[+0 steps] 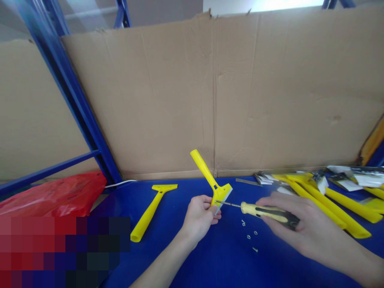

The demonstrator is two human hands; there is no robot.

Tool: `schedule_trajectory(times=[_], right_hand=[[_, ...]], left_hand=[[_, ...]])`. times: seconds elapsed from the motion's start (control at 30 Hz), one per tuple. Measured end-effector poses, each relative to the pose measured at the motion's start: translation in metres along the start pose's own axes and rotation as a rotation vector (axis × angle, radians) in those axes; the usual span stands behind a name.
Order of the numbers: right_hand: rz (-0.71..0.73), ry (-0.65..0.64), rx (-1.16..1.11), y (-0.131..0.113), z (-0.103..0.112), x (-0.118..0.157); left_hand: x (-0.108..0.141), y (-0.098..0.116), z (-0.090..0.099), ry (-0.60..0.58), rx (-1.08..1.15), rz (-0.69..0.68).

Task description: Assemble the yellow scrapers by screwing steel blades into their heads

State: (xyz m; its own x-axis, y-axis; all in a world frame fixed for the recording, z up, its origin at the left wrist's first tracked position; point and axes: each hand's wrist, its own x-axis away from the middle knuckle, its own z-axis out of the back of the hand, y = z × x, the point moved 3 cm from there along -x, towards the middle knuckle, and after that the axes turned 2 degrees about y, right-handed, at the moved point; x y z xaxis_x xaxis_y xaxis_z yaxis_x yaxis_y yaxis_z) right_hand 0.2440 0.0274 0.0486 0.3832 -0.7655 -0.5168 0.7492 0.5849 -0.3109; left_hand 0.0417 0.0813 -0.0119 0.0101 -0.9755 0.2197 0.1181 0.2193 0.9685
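Silver metal nuts [249, 237] and screws [255, 250] lay nearest you, a loose yellow plastic scraper [149, 214] left; your right hand [303, 226] gripped a cream-and-black screwdriver [250, 209], yellow plastic handles [349, 208] heaped beyond it; your left hand [200, 218] pinched the T-shaped yellow plastic scraper [219, 193], long handle [202, 164] slanting away leftward, before brown cardboard [234, 100]

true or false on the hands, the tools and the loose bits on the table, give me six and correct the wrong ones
1. The right hand holds a screwdriver. True.
2. The left hand is empty. False: it holds a yellow scraper.
3. The screwdriver's tip reaches the yellow scraper's head. True.
4. A second scraper lies left of the left hand. True.
5. The tabletop is red. False: it is blue.
6. The small nuts and screws lie beside the second scraper. False: they lie right of the left hand.
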Motion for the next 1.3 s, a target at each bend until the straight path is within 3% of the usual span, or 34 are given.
schedule_trajectory(times=[0.23,0.43,0.63,0.83,1.0,1.2,1.3], right_hand=[[-0.022,-0.003,-0.026,0.0,-0.001,-0.001],[-0.027,0.057,-0.007,-0.006,-0.001,-0.001],[-0.286,0.136,-0.123,-0.015,-0.014,0.004],[-0.145,0.194,-0.123,-0.024,-0.022,0.008],[-0.157,0.394,-0.049,-0.025,-0.02,0.008],[-0.133,0.251,-0.118,-0.028,-0.02,0.009],[-0.124,0.247,-0.111,-0.029,-0.018,0.008]], left_hand=[[-0.004,-0.003,0.001,0.0,-0.025,-0.027],[-0.008,-0.007,0.005,0.08,-0.206,-0.256],[-0.012,-0.01,0.009,0.138,-0.277,-0.332],[-0.017,-0.012,0.011,0.171,-0.246,-0.293],[-0.012,-0.01,0.008,0.155,-0.258,-0.333],[-0.016,-0.01,0.012,0.178,-0.252,-0.306],[-0.016,-0.01,0.013,0.187,-0.253,-0.311]])
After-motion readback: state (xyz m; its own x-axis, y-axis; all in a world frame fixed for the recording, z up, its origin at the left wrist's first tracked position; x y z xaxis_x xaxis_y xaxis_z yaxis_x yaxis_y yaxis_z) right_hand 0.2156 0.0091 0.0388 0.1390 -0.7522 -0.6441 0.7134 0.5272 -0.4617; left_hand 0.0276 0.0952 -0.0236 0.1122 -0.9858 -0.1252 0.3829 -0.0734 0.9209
